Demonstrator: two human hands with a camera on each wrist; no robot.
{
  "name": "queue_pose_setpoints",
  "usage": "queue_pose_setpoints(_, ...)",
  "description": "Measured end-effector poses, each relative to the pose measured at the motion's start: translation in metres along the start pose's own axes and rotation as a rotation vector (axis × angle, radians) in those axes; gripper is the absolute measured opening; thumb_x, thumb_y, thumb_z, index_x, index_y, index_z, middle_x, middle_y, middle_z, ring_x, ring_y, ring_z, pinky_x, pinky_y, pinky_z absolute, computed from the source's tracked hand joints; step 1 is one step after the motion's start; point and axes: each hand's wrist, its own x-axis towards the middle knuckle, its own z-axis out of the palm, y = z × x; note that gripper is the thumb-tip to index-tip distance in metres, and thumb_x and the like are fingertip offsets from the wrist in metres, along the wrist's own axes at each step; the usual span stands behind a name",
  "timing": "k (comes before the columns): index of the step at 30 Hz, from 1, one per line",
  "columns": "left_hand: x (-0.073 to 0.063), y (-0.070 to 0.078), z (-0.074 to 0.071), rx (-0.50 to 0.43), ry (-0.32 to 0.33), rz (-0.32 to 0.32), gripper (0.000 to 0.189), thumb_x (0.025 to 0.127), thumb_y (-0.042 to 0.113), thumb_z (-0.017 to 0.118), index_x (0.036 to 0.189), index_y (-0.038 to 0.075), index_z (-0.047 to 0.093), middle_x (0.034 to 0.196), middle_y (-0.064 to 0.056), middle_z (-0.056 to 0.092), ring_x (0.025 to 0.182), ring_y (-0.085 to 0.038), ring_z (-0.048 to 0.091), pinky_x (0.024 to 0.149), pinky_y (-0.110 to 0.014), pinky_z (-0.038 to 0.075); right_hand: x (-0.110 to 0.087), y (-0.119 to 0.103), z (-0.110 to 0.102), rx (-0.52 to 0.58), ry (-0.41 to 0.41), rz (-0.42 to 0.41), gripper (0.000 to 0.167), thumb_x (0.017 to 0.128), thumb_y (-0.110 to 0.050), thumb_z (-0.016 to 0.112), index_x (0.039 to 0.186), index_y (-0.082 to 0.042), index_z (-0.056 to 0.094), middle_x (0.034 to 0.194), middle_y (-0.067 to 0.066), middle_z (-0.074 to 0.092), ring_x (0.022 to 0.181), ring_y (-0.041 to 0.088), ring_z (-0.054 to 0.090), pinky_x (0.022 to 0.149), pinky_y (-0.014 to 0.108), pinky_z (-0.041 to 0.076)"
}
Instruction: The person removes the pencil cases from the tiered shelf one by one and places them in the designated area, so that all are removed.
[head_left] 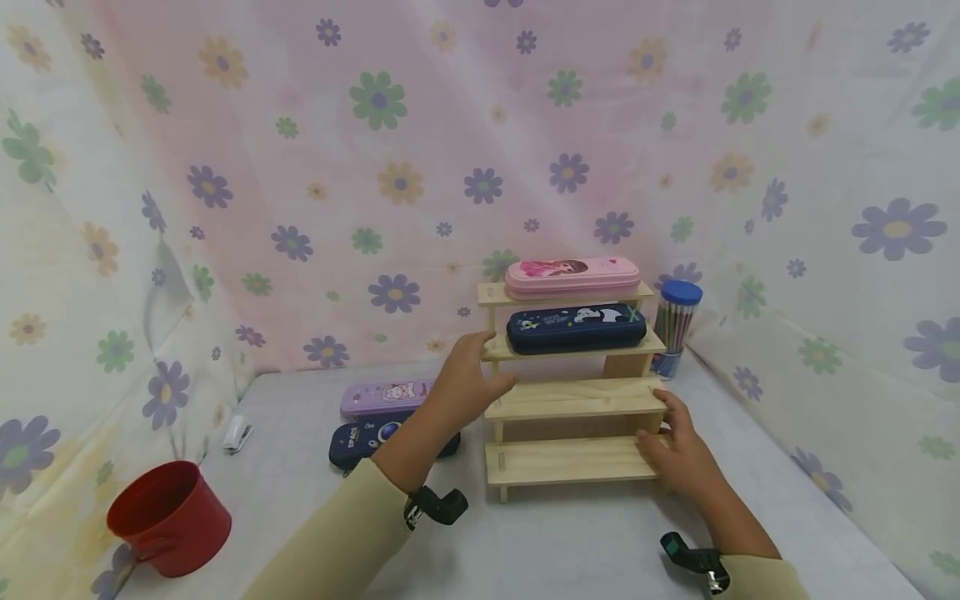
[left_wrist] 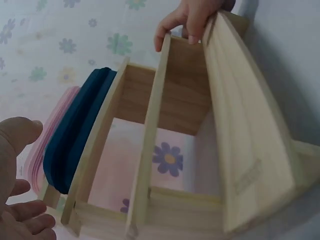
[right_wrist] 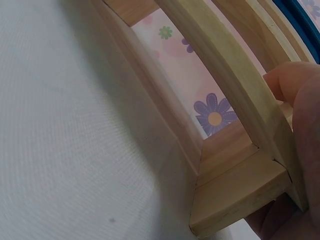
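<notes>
A four-step wooden shelf (head_left: pixel 570 461) stands on the white-covered table. A pink pencil case (head_left: pixel 600 282) lies on its top step, and a dark blue panda pencil case (head_left: pixel 555 336) on the step below. The two lower steps are bare. At the shelf's left side is my left hand (head_left: pixel 467 379), thumb and fingers spread apart beside the upper steps; the left wrist view shows nothing held in its fingers (left_wrist: pixel 30 210). My right hand (head_left: pixel 684 450) grips the right end of the lower steps, fingers at the third step and thumb on the lowest.
Left of the shelf lie a purple pencil case (head_left: pixel 367 398) and a dark blue space pencil case (head_left: pixel 360 440), partly behind my left arm. A red metal pot (head_left: pixel 187 525) and a small white object (head_left: pixel 237 434) stand farther left. A blue-lidded tub of pencils (head_left: pixel 677 321) is behind the shelf's right end.
</notes>
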Motion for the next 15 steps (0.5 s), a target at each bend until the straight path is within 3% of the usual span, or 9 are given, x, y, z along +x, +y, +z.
queue_pose_setpoints(6, 0.025, 0.021, 0.010, -0.042, 0.004, 0.044, 0.071, 0.090, 0.040, 0.082, 0.149, 0.012, 0.055, 0.151, -0.011, 0.052, 0.140, -0.031, 0.051, 0.117, -0.051, 0.044, 0.001, -0.001, -0.001, -0.002, 0.002, 0.019, 0.085, 0.106, -0.036, 0.060, 0.167, -0.029, 0.002, 0.161, 0.036, 0.033, 0.139, 0.060, 0.044, 0.104, 0.080, 0.036)
queue_pose_setpoints(10, 0.036, 0.028, 0.017, -0.045, 0.007, -0.008, 0.067, 0.089, 0.041, 0.084, 0.144, 0.011, 0.058, 0.139, -0.010, 0.056, 0.126, -0.028, 0.055, 0.108, -0.047, 0.051, 0.001, 0.001, 0.000, -0.009, 0.007, 0.004, 0.084, 0.106, -0.034, 0.060, 0.167, -0.026, 0.003, 0.160, 0.036, 0.035, 0.137, 0.060, 0.047, 0.103, 0.079, 0.039)
queue_pose_setpoints(15, 0.048, 0.029, 0.027, -0.041, 0.040, -0.089, 0.076, 0.090, 0.045, 0.082, 0.151, 0.013, 0.051, 0.144, -0.009, 0.051, 0.122, -0.025, 0.054, 0.105, -0.045, 0.053, 0.000, 0.000, 0.001, -0.010, 0.000, 0.006, 0.084, 0.106, -0.035, 0.060, 0.167, -0.026, 0.003, 0.160, 0.036, 0.035, 0.137, 0.060, 0.046, 0.102, 0.080, 0.039)
